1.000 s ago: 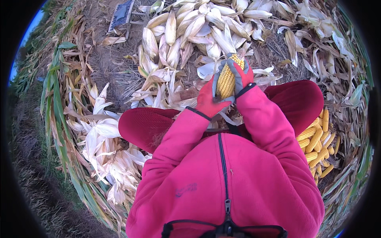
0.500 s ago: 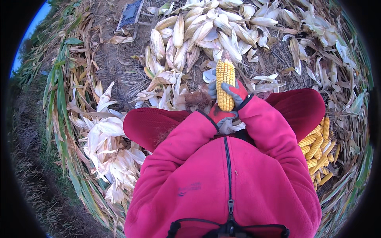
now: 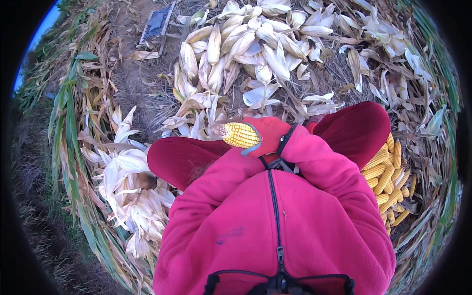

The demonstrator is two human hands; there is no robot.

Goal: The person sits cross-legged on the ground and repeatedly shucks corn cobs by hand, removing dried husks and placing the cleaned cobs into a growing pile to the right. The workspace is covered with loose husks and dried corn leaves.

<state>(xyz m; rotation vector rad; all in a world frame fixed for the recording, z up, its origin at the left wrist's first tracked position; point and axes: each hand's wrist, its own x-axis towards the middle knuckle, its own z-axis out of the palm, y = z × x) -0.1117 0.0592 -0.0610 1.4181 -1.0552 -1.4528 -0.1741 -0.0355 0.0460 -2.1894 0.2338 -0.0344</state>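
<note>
A husked ear of yellow corn (image 3: 241, 135) lies tilted in front of me, its silk-tufted tip pointing left. My right hand (image 3: 269, 133), in a red and grey glove, is closed round the ear and covers its lower part. Just beneath it is my left hand (image 3: 271, 159), of which only a bit of red glove shows by the cuff; its fingers are hidden. Both hands are close to my body, between my bent knees.
Unhusked ears (image 3: 241, 44) form a curved heap ahead. Bare yellow cobs (image 3: 388, 182) are piled at my right. Pale loose husks (image 3: 130, 172) lie at my left. Dry stalks (image 3: 73, 147) ring the spot, and a dark blue piece (image 3: 157, 22) on a frame lies at the far left.
The corn ear has swung from upright to pointing left, and my right hand has closed over its lower part. My left hand has slipped mostly out of sight underneath. A blurred brown patch appears on the left husks.
</note>
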